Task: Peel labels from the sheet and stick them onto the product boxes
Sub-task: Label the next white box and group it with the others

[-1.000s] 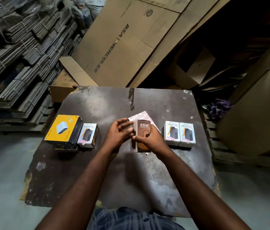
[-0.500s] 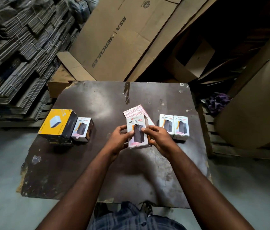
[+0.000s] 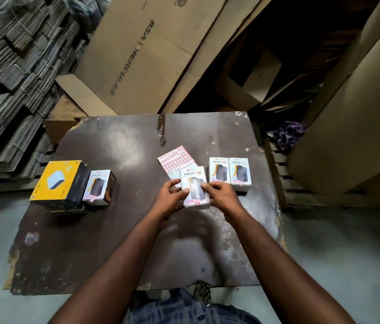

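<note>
The left hand (image 3: 171, 197) and right hand (image 3: 221, 195) each grip a side of the Halley box (image 3: 194, 183) at mid-worktop (image 3: 114, 230), partly over the label sheet (image 3: 176, 160). Judging by position, the two like boxes (image 3: 218, 170) near the right edge look done, while the yellow box (image 3: 60, 181) and small box (image 3: 99, 187) by the left edge probably wait.

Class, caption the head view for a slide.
Left hand and right hand hold a Halley box by the label sheet.

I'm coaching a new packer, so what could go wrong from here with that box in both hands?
The left hand and right hand hold the box over a corner of the label sheet; setting it down there could crease labels. The two boxes stand close by the right hand, so a careless move might topple them.
</note>
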Tool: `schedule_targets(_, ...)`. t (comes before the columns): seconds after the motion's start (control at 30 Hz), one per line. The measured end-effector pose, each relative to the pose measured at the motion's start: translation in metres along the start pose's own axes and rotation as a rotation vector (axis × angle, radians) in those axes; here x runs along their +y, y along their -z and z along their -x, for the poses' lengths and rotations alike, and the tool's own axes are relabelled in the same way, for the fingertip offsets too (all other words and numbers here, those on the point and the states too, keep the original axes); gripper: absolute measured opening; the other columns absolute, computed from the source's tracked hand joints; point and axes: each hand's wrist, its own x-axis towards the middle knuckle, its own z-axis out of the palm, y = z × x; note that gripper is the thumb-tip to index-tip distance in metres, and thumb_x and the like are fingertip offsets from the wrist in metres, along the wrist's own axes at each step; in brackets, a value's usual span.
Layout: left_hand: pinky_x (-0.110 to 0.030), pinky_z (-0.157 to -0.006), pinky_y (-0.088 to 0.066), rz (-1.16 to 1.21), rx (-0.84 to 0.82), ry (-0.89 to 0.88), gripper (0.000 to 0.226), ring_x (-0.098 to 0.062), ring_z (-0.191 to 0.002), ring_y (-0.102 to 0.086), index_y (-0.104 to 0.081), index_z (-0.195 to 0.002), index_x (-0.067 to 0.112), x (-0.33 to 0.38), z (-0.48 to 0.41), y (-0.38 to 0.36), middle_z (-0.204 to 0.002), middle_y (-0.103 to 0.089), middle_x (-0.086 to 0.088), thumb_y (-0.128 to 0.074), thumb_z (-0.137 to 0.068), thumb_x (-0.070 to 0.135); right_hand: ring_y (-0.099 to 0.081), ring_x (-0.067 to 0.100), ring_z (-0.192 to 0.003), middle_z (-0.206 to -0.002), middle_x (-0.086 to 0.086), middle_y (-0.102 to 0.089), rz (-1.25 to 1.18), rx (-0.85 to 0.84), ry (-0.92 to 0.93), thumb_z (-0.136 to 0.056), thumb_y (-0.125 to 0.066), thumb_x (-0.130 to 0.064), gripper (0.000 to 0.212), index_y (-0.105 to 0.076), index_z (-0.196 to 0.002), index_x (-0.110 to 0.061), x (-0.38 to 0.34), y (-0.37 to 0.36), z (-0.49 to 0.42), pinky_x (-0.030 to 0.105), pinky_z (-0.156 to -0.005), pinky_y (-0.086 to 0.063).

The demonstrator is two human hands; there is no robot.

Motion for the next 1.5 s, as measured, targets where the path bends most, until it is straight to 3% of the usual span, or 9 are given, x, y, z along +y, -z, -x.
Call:
schedule_targets(0.13, -0.04, -0.081, -0.054, -0.041, -0.028, -0.01, 0.044, -0.02, -0.085, -0.069, -0.049, -0.136, 0.011, 0.003, -0.012, -0.015, -0.115, -0.069, -0.013, -0.063, -0.094, 0.009, -0.073, 0.02, -0.089, -0.092, 0.004, -0.077, 0.078, 0.121, 0.032, -0.09, -0.071, -0.029, 0.022, -0.077, -0.096, -0.009, -0.006, 0.012, -0.008, 0.039, -0.082, -0.057)
schedule_targets(0.33, -0.042, -0.088, -0.056, -0.079, -0.051, -0.014, 0.042, -0.025, -0.096, -0.07, -0.054, -0.134, 0.013, 0.017, -0.034, -0.044, -0.111, -0.071, -0.012, -0.064, -0.094, 0.01, -0.071, 0.018, -0.087, -0.091, 0.001, -0.075, 0.132, 0.266, 0.044, -0.086, -0.075, -0.033, 0.018, -0.073, -0.089, -0.015, -0.016, 0.034, -0.027, 0.038, -0.082, -0.059)
schedule_targets(0.43, -0.046, -0.092, -0.057, -0.114, -0.042, -0.026, 0.04, -0.024, -0.094, -0.07, -0.057, -0.13, 0.012, 0.023, -0.047, -0.061, -0.108, -0.071, -0.011, -0.067, -0.091, 0.011, -0.073, 0.022, -0.087, -0.093, 0.001, -0.076, 0.144, 0.318, -0.007, -0.081, -0.078, -0.038, 0.025, -0.074, -0.089, -0.016, -0.017, 0.05, -0.041, 0.048, -0.077, -0.062)
schedule_targets(0.53, -0.047, -0.09, -0.058, -0.201, 0.016, -0.086, 0.037, -0.019, -0.094, -0.072, -0.065, -0.116, 0.017, 0.021, -0.067, -0.08, -0.104, -0.074, -0.005, -0.076, -0.08, 0.021, -0.072, 0.021, -0.087, -0.094, 0.003, -0.076, 0.165, 0.388, -0.007, -0.081, -0.079, -0.034, 0.019, -0.07, -0.081, -0.017, -0.023, 0.068, -0.053, 0.044, -0.081, -0.06)
schedule_targets(0.63, -0.043, -0.088, -0.059, -0.257, 0.044, -0.103, 0.04, -0.015, -0.09, -0.072, -0.068, -0.106, 0.024, 0.019, -0.086, -0.102, -0.098, -0.075, 0.0, -0.08, -0.069, 0.033, -0.069, 0.019, -0.09, -0.098, 0.007, -0.076, 0.225, 0.431, 0.015, -0.086, -0.075, -0.03, 0.021, -0.075, -0.093, -0.011, -0.026, 0.087, -0.065, 0.028, -0.08, -0.052)
schedule_targets(0.97, -0.04, -0.081, -0.06, -0.414, 0.052, -0.119, 0.034, -0.017, -0.087, -0.072, -0.07, -0.103, 0.018, 0.015, -0.127, -0.155, -0.095, -0.075, 0.003, -0.082, -0.075, 0.033, -0.067, 0.016, -0.084, -0.102, 0.007, -0.076, 0.237, 0.523, -0.037, -0.089, -0.072, -0.026, 0.026, -0.076, -0.106, -0.007, -0.025, 0.127, -0.097, 0.021, -0.071, -0.044)
schedule_targets(1.13, -0.033, -0.082, -0.055, -0.384, 0.007, -0.108, 0.04, -0.017, -0.097, -0.07, -0.065, -0.116, 0.01, 0.011, -0.134, -0.163, -0.107, -0.072, -0.003, -0.08, -0.081, 0.021, -0.07, 0.018, -0.09, -0.106, 0.007, -0.076, 0.206, 0.539, -0.078, -0.087, -0.074, -0.027, 0.029, -0.074, -0.11, -0.009, -0.016, 0.134, -0.107, 0.021, -0.073, -0.047)
schedule_targets(1.27, -0.031, -0.082, -0.055, -0.379, -0.003, -0.111, 0.039, -0.015, -0.096, -0.07, -0.066, -0.114, 0.011, 0.007, -0.138, -0.164, -0.107, -0.073, -0.004, -0.08, -0.08, 0.021, -0.068, 0.017, -0.086, -0.103, 0.007, -0.075, 0.201, 0.55, -0.099, -0.089, -0.071, -0.027, 0.026, -0.075, -0.107, -0.009, -0.014, 0.135, -0.106, 0.02, -0.066, -0.044)
schedule_targets(1.5, -0.038, -0.093, -0.056, -0.388, 0.008, -0.121, 0.037, -0.014, -0.097, -0.069, -0.066, -0.114, 0.011, 0.001, -0.139, -0.16, -0.106, -0.072, -0.004, -0.078, -0.081, 0.021, -0.071, 0.022, -0.087, -0.095, 0.008, -0.077, 0.185, 0.534, -0.093, -0.087, -0.072, -0.026, 0.019, -0.077, -0.095, -0.01, -0.009, 0.132, -0.105, 0.034, -0.083, -0.056)
